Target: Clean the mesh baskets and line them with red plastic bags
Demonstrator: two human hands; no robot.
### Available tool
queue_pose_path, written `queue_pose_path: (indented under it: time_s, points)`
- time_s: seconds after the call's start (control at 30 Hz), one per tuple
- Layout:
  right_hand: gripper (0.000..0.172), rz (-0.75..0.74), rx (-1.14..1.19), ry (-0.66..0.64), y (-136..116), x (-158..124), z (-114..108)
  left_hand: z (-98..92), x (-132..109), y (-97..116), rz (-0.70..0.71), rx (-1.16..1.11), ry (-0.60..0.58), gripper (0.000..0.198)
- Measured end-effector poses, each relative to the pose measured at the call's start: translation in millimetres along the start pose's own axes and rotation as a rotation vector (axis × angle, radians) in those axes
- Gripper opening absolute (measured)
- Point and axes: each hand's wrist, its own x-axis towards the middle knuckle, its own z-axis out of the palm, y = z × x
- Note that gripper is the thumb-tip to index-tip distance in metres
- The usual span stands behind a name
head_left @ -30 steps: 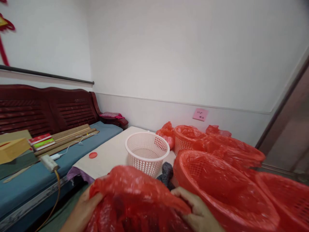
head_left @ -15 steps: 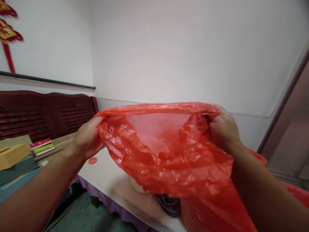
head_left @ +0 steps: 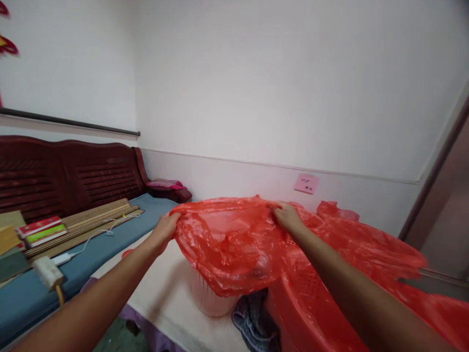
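A red plastic bag (head_left: 227,244) is stretched between my two hands, its mouth spread wide. My left hand (head_left: 166,230) is closed on the left end of the rim, and my right hand (head_left: 287,217) grips the right end. Under the bag stands a pale ribbed bin (head_left: 210,296), its top hidden by the plastic. To the right of the bin is a red plastic basket (head_left: 293,313) with more red plastic sheeting over it. Dark blue cloth (head_left: 254,318) lies between the bin and the basket.
A dark red wooden bench (head_left: 73,171) with a blue cushion (head_left: 142,215) runs along the left. On it are a rolled slatted mat (head_left: 84,222), boxes (head_left: 44,230) and a white power strip (head_left: 49,271). A pink note (head_left: 307,183) is stuck to the wall.
Both hands have come down and closer together with the bag, now over the ribbed bin. The view has shifted, showing more of the basket, bench and pink note.
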Motion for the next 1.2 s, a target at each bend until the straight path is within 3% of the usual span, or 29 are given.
queue_pose_path:
  time_s: [0.07, 0.17, 0.27, 0.4, 0.63, 0.77, 0.87, 1.0, 1.2]
  points:
    - [0.018, 0.064, -0.172, -0.159, 24.9, 6.0, 13.3, -10.0, 11.4, -25.9, -0.094, 0.152, -0.005, 0.013]
    - [0.011, 0.105, -0.396, -0.317, 48.5, 13.5, 30.0, -17.2, 25.0, -47.7, -0.143, 0.303, -0.025, 0.009]
    - [0.007, 0.127, -0.559, -0.468, 58.8, 14.7, 46.4, -15.2, 32.8, -60.0, -0.174, 0.419, -0.024, 0.015]
    - [0.019, 0.177, -0.715, -0.606, 61.0, 4.1, 67.8, -8.1, 31.3, -74.7, -0.251, 0.485, -0.027, 0.032]
    - [0.037, 0.193, -0.801, -0.585, 48.9, -14.1, 82.3, -14.7, 12.1, -80.6, -0.227, 0.395, 0.018, 0.045]
    - [0.040, 0.180, -0.776, -0.530, 38.0, -24.6, 83.9, -23.8, -13.2, -83.2, -0.201, 0.309, 0.044, 0.032]
    - [0.036, 0.159, -0.751, -0.509, 30.6, -30.3, 83.6, -27.3, -31.8, -84.6, -0.174, 0.247, 0.059, 0.023]
    - [0.022, 0.112, -0.717, -0.502, 17.5, -29.0, 75.5, -31.8, -45.0, -76.2, -0.093, 0.181, 0.120, 0.026]
    - [0.020, 0.049, -0.711, -0.515, 8.9, -39.4, 68.3, -44.8, -55.1, -72.8, -0.023, 0.179, 0.156, 0.029]
